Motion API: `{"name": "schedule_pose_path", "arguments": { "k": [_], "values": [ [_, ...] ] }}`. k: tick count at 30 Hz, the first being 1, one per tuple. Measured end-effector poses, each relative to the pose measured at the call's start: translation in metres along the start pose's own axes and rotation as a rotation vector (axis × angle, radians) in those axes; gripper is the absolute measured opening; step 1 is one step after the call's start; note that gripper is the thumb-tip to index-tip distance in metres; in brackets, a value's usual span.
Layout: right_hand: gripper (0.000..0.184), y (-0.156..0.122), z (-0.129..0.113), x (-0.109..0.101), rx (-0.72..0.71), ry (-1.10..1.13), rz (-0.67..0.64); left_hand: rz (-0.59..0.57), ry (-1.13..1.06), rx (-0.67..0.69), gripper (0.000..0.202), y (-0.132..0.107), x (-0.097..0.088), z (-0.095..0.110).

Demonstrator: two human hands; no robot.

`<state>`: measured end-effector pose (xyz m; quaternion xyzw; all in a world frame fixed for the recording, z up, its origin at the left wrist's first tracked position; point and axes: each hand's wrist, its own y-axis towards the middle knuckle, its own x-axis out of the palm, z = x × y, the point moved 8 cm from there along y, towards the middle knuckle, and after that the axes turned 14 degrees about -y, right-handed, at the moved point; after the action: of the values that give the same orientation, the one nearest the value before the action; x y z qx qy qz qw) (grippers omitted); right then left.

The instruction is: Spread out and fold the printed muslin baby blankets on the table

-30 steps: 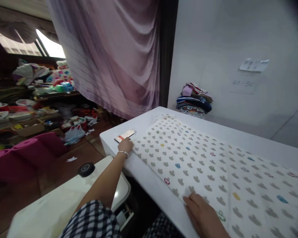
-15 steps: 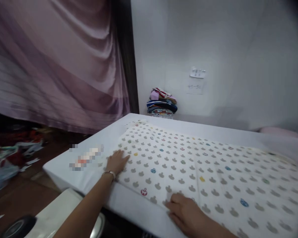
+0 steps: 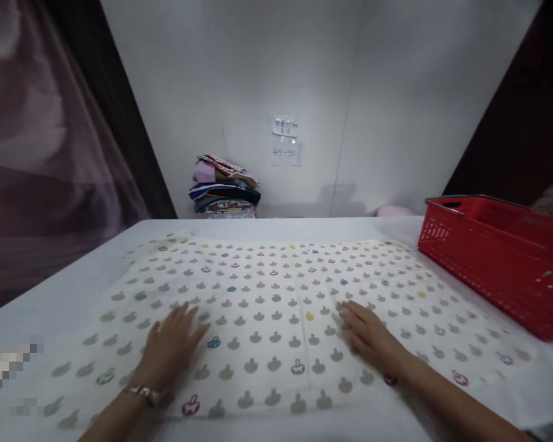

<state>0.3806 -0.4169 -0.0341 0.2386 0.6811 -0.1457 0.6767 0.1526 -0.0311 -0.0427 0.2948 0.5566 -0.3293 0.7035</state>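
A cream-white rectangular cloth printed with small grey mushroom-like shapes and scattered coloured ones lies spread across a flat white bench, its near edge facing the person. The bare left hand, wearing a thin pale metal bracelet at the wrist, is open over the left part of the cloth, fingers fanned and thumb apart. The bare right hand is open too, over the right part, its fingers extended and close together, palm turned down. Both are motion-blurred, so whether they press on the fabric or skim just above it is hard to tell. Flat, relaxed palms look right for fabric this thin; fingertips that dig in would probably drag it into ridges. Light, even strokes outward from the middle should ease the faint crease between the 2 hands, right of centre, without skewing the print. The far left corner looks slightly bunched and deserves a gentle tug, with the other palm holding the middle down. On the right, strokes are best kept short of the long red perforated plastic basket, which stands just beside the cloth on the bench.
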Motion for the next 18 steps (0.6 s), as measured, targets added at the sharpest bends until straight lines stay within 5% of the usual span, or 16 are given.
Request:
{"name": "schedule_pose_path", "arguments": {
  "k": [3, 9, 11, 15, 18],
  "values": [
    [0.056, -0.004, 0.036, 0.020, 0.115, -0.081, -0.135, -0.085, 0.019, 0.111, 0.051, -0.003, 0.024, 0.036],
    [0.061, -0.006, 0.063, 0.017, 0.177, -0.043, -0.188, -0.203, 0.031, 0.058, 0.049, 0.003, 0.032, 0.030],
    [0.064, 0.013, 0.064, 0.011, 0.184, -0.050, -0.178, -0.266, 0.036, 0.082, 0.044, 0.005, 0.031, 0.047],
    [0.063, 0.079, 0.068, 0.010, 0.184, -0.021, -0.163, -0.213, -0.133, 0.228, 0.052, 0.010, 0.019, 0.135],
    [0.052, 0.132, 0.080, 0.010, 0.213, -0.032, -0.110, -0.283, -0.235, 0.407, 0.065, 0.009, 0.028, 0.212]
  ]
}}
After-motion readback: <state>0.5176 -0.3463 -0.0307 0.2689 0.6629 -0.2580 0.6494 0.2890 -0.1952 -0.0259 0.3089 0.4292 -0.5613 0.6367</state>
